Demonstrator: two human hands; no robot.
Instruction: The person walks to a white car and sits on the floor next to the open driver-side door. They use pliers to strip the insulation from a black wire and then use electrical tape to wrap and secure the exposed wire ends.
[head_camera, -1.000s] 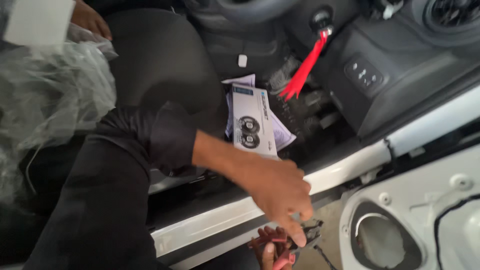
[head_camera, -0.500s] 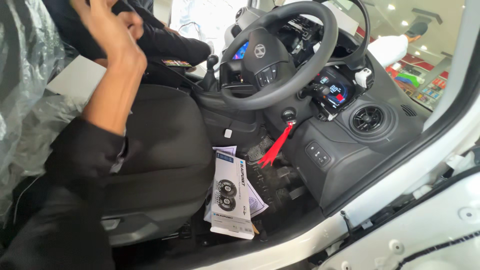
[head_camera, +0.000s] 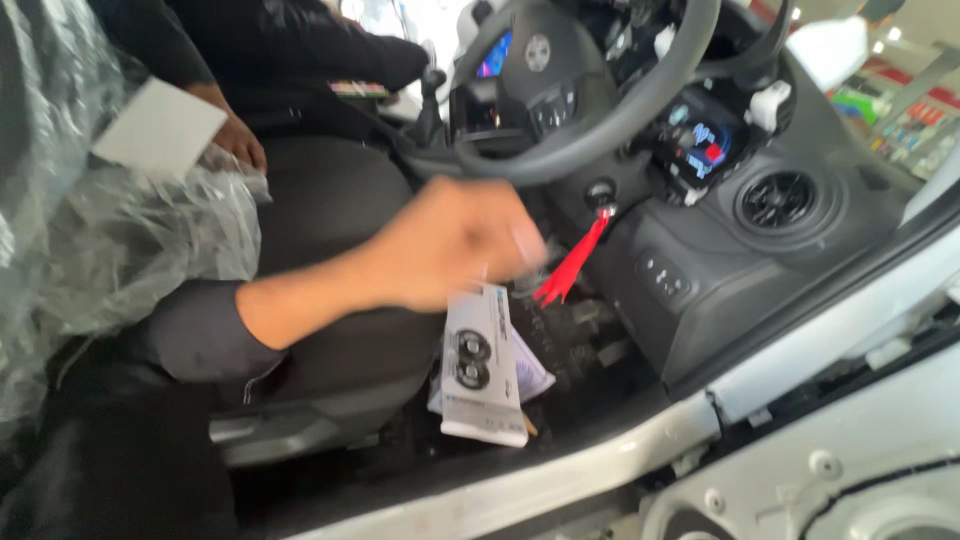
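Observation:
My left hand (head_camera: 450, 240) is blurred in mid-air above the driver's seat (head_camera: 330, 215), just below the steering wheel (head_camera: 610, 120). Its fingers look curled, and the blur hides whether anything is in them. The dark sleeve is pushed up my forearm. Under the hand, on the car floor, lies a white and dark box (head_camera: 482, 365) with speaker pictures, on top of some papers. A red tag (head_camera: 572, 265) hangs from the ignition key right of the hand. My right hand is out of view.
Another person sits in the passenger seat, a hand (head_camera: 238, 138) next to a white card (head_camera: 160, 128). Clear plastic wrap (head_camera: 120, 240) covers the seat back at left. The white door sill (head_camera: 560, 480) and bare door panel (head_camera: 850, 470) lie at bottom right.
My left hand came down from the upper left, near the other person, to the middle below the steering wheel. A second earlier it was low at the door sill beside my other hand.

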